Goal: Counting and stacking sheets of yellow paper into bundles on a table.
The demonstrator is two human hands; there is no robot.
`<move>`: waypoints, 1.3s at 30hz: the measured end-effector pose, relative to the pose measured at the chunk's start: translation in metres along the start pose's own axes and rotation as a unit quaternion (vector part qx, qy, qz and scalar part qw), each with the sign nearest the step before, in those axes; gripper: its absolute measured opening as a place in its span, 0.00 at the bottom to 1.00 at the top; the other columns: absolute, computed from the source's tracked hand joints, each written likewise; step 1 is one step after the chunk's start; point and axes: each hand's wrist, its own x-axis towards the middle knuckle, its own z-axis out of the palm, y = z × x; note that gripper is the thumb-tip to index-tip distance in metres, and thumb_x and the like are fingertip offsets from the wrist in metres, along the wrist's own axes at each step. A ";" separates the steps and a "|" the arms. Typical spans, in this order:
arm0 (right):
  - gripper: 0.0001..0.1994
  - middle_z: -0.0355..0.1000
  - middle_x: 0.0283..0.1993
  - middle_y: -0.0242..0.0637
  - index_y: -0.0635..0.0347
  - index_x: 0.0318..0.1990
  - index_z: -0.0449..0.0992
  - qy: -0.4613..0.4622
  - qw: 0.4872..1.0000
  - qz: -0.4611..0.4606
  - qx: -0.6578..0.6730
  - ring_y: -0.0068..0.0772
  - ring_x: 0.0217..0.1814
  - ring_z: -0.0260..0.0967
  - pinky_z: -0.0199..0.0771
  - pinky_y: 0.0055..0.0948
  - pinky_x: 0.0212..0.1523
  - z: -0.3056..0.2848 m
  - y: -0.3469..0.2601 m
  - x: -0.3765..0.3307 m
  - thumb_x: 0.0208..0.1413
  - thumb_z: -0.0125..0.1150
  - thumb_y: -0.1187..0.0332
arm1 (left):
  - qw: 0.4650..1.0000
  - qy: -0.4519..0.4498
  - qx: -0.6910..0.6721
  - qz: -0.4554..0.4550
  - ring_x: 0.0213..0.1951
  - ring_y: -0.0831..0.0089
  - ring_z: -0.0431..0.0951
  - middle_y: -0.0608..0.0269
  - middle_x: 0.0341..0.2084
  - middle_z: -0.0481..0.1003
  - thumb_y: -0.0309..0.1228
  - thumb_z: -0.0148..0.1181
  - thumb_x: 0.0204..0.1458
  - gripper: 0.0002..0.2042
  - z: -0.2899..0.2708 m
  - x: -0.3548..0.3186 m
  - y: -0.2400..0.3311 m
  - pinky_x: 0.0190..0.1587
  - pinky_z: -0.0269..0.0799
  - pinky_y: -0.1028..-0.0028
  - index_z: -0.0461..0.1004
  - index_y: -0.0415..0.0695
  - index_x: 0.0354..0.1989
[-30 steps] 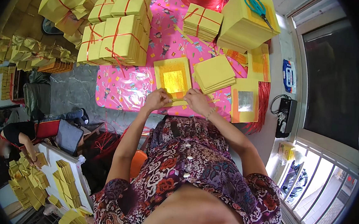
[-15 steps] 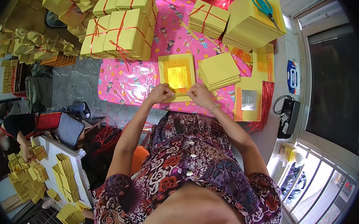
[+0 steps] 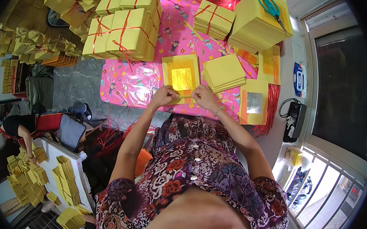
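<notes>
My left hand [image 3: 164, 97] and right hand [image 3: 204, 97] still pinching the gold-foil paper sheet [image 3: 181, 77], edge now lifted, loose yellow stack [image 3: 224, 72] at two o'clock, tied bundles [image 3: 123, 36] at ten.

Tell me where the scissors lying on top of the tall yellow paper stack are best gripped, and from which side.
Probably by the teal handle loops, from above. The scissors lie flat on the tall yellow stack, loops toward the far edge, blades pointing toward the window side. The loops sit clear, with nothing over them.

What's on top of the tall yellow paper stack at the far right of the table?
A pair of teal-handled scissors lies on the tall yellow paper stack, near its far edge. The rest of the top sheet is bare. Whatever sits under the stack on the pink tablecloth is hidden.
</notes>
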 end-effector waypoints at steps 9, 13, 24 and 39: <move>0.08 0.70 0.34 0.40 0.60 0.28 0.77 0.017 1.000 -0.022 -0.011 0.41 0.43 0.67 0.61 0.38 0.53 0.005 0.003 -0.001 0.52 0.56 0.66 | 1.000 0.016 -0.020 -0.006 0.33 0.67 0.78 0.59 0.30 0.76 0.33 0.65 0.46 0.07 0.001 -0.001 0.002 0.37 0.71 0.70 0.82 0.42 0.28; 0.08 0.69 0.35 0.41 0.60 0.32 0.76 0.024 0.998 -0.044 -0.045 0.44 0.42 0.66 0.63 0.40 0.49 0.007 0.003 -0.003 0.55 0.54 0.66 | 0.999 0.018 0.020 0.021 0.35 0.63 0.77 0.58 0.30 0.76 0.35 0.65 0.46 0.08 -0.002 -0.003 0.010 0.39 0.72 0.67 0.81 0.43 0.30; 0.13 0.66 0.46 0.45 0.62 0.48 0.68 0.182 0.978 -0.096 -0.018 0.47 0.50 0.64 0.64 0.40 0.53 -0.015 -0.048 -0.003 0.57 0.55 0.68 | 0.970 0.089 0.201 0.107 0.37 0.54 0.75 0.55 0.31 0.74 0.34 0.59 0.51 0.12 -0.022 -0.004 0.052 0.38 0.72 0.61 0.75 0.46 0.43; 0.35 0.59 0.63 0.38 0.62 0.65 0.52 -0.076 0.703 0.088 0.702 0.37 0.66 0.57 0.59 0.40 0.64 0.007 -0.034 0.040 0.56 0.62 0.58 | 0.893 0.064 -0.441 -0.068 0.33 0.80 0.77 0.65 0.36 0.78 0.33 0.55 0.58 0.14 -0.051 -0.019 0.066 0.37 0.73 0.78 0.73 0.39 0.49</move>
